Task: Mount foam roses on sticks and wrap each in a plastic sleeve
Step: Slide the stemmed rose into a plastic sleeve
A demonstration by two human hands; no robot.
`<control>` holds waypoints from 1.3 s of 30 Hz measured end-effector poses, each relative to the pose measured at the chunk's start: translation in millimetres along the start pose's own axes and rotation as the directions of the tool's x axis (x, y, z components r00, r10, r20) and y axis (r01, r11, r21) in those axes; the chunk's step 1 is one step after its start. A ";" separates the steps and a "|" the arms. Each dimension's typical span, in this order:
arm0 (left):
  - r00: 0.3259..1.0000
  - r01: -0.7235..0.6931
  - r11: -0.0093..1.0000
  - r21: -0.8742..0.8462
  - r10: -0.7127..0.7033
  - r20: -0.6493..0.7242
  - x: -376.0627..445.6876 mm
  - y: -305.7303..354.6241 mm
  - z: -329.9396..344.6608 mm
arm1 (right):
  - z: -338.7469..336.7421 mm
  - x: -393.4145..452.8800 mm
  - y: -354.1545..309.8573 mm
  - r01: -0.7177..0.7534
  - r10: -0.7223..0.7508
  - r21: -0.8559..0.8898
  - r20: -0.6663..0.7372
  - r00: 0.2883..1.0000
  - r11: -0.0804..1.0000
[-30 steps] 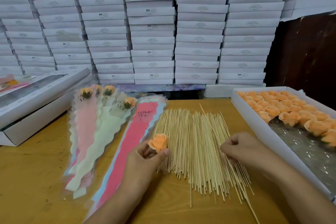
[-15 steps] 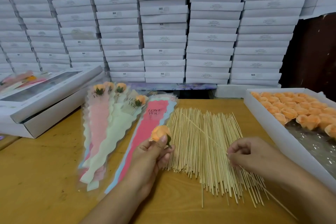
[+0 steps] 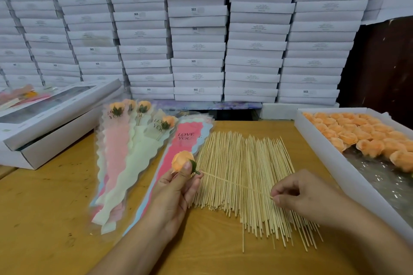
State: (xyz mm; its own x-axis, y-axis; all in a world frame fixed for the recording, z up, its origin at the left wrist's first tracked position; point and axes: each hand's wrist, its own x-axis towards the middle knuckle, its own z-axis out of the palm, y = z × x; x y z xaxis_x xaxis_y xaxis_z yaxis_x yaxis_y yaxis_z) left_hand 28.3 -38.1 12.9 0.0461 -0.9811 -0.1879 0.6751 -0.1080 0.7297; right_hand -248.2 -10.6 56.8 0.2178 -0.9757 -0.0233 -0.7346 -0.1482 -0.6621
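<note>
Having just lifted one stick [image 3: 237,183] from the pile [image 3: 250,176], I am pinching its end in my right hand [image 3: 306,194] and feeding its tip into the rose [image 3: 182,160] pinched in my left hand [image 3: 176,187] above the table, so mounting is starting.

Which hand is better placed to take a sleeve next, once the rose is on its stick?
The left hand. It holds the rose right above the pink sleeve, while the right hand, pinching the stick, sits across the stick pile.
</note>
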 end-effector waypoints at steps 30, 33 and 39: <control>1.000 -0.020 1.000 0.012 0.020 -0.011 -6.2 1.1 5.1 | -0.2 -1.2 -3.6 -0.009 0.011 -0.047 0.032 0.999 0.999; 1.000 -0.016 1.000 -0.002 0.016 -0.003 -6.5 1.9 4.9 | -0.2 -1.6 -4.4 -0.001 0.004 -0.063 0.048 0.999 0.998; 1.000 -0.016 1.000 -0.012 0.016 -0.003 -7.7 2.2 5.5 | 1.0 -0.9 -3.7 -0.006 0.008 -0.052 0.031 0.999 0.999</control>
State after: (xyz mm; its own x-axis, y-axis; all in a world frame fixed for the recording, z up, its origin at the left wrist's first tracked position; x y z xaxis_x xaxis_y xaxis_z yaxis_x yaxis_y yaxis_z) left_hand 25.5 -31.7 19.5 0.0591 -0.9823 -0.1780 0.6832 -0.0902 0.7247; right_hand -245.1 -9.1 58.5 0.2318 -0.9714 -0.0514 -0.7682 -0.1504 -0.6223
